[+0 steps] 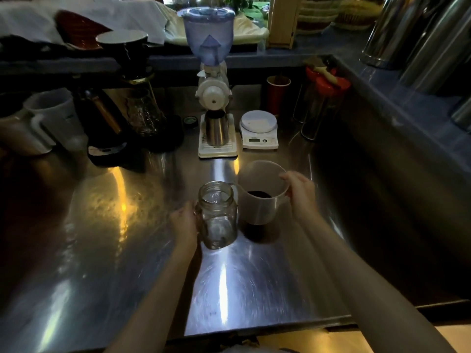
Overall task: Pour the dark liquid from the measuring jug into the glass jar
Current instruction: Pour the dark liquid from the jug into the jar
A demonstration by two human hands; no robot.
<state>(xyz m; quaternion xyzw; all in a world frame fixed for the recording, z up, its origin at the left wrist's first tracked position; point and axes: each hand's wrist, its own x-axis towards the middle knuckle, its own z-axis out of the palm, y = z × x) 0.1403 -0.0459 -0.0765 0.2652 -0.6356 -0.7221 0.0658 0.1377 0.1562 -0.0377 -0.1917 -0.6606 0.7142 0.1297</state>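
Note:
A clear glass jar [218,215] stands upright and open-mouthed on the steel counter [114,250], looking empty. My left hand [184,224] grips its left side, around the jar's handle. Just to its right is a translucent measuring jug [262,194] with dark liquid pooled in its bottom. The jug looks lifted slightly off the counter, its spout side toward the jar. My right hand [300,193] grips the jug's right side at the handle, thumb up by the rim. Jar and jug nearly touch.
Behind stand a coffee grinder [211,80] with a steel cup under it, a white scale [258,129], a red cup [277,94] and red-lidded glass containers [321,103]. Jugs [51,118] and a black brewer [114,128] crowd the left. A raised ledge runs along the right.

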